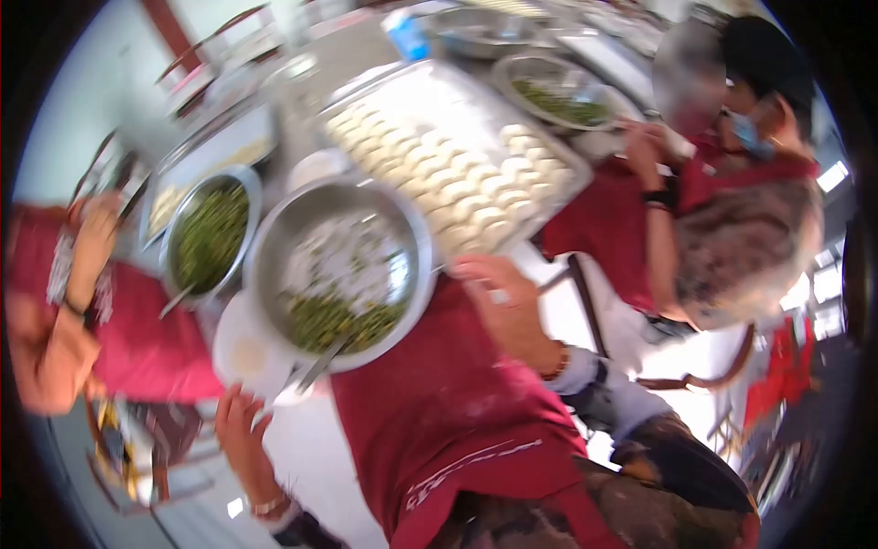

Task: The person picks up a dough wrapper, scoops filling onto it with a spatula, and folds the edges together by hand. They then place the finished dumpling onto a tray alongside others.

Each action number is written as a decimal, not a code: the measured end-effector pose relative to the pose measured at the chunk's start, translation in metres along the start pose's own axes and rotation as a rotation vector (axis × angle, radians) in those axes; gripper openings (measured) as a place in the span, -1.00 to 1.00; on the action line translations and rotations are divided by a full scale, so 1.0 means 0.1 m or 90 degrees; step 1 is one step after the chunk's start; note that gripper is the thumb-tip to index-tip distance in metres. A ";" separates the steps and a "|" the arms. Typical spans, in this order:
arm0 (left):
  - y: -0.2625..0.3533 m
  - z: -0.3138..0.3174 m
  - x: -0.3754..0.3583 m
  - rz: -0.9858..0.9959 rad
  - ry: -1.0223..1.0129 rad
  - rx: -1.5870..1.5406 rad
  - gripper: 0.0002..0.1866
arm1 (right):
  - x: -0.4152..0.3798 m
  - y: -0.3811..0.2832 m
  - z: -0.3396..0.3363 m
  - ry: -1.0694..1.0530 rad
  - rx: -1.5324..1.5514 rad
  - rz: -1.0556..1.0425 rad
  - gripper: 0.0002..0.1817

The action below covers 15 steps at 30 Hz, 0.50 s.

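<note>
A large metal bowl (413,215) stands in front of me, with chopped green filling (343,320) along its near side. The spoon (320,366) leans over the bowl's near rim. At the bowl's left side is a white plate (224,366) with what looks like a round dough wrapper (247,353). My left hand (245,435) is below this plate, its fingers loosely bent and apart, holding nothing I can see. To the right of the bowl, my right hand (501,300) reaches out near the tray's front corner, fingers stretched. The picture is somewhat blurred.
A metal tray (416,87) holds rows of white dumplings (457,174). Another bowl of green filling (212,229) stands left, beside a person's hand (99,229). At right, a person's hands (645,146) work near a further bowl (512,69). A wooden chair (695,380) stands at right.
</note>
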<state>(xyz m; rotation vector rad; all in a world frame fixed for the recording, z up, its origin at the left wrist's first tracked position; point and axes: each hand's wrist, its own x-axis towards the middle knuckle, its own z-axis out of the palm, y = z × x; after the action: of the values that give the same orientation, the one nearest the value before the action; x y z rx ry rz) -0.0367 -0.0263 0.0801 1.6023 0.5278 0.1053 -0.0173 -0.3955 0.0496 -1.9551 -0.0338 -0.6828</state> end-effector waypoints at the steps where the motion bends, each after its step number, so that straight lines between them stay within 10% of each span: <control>1: -0.03 -0.12 0.03 0.049 -0.031 -0.003 -0.66 | -0.08 -0.02 0.01 -0.011 0.031 0.054 -0.81; 11: -0.42 -0.46 0.86 0.035 0.074 0.085 -0.69 | -0.41 -0.11 0.04 -0.153 0.118 0.214 -0.75; 15: -0.75 -0.32 1.24 0.249 0.107 0.450 -0.73 | -0.45 -0.17 0.08 -0.173 0.118 0.231 -0.75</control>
<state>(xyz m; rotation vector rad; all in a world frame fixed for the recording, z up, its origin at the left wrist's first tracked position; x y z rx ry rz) 0.0413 0.0525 -0.0193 2.3943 0.3894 0.3831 -0.0570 -0.3684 0.0391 -1.7983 0.0867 -0.1676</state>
